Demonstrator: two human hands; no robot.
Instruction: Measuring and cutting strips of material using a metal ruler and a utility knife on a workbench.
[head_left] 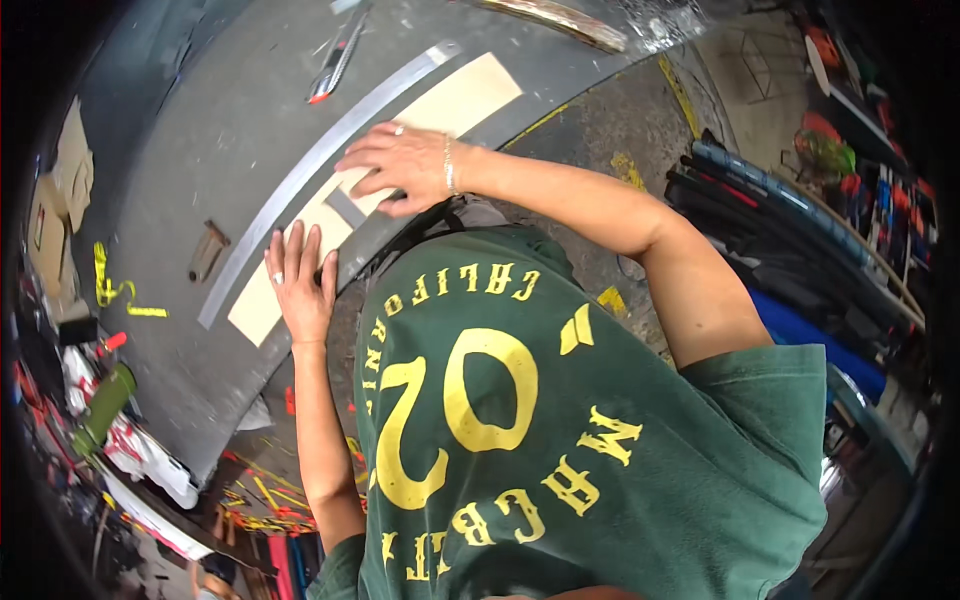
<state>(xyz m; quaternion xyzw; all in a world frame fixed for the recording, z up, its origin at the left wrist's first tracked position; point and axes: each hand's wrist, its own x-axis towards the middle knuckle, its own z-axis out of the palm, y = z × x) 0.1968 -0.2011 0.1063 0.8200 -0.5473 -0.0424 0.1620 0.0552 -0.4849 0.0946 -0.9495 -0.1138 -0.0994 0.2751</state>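
Observation:
A long pale beige strip (470, 95) lies on the grey worktable (200, 150), running from upper right to lower left. A long metal ruler (320, 170) lies along its far edge. My left hand (298, 285) presses flat on the strip's near left part, fingers spread. My right hand (398, 165) presses flat on the strip's middle, with a ring and a bracelet on it. A small grey piece (345, 207) lies on the strip between the two hands. Neither hand holds anything.
A utility knife with a red tip (335, 62) lies at the table's far side. A small brown block (207, 250) and a yellow strap (115, 290) lie to the left. A green bottle (103, 405) stands at lower left. Rolled materials (770, 200) are stacked to the right.

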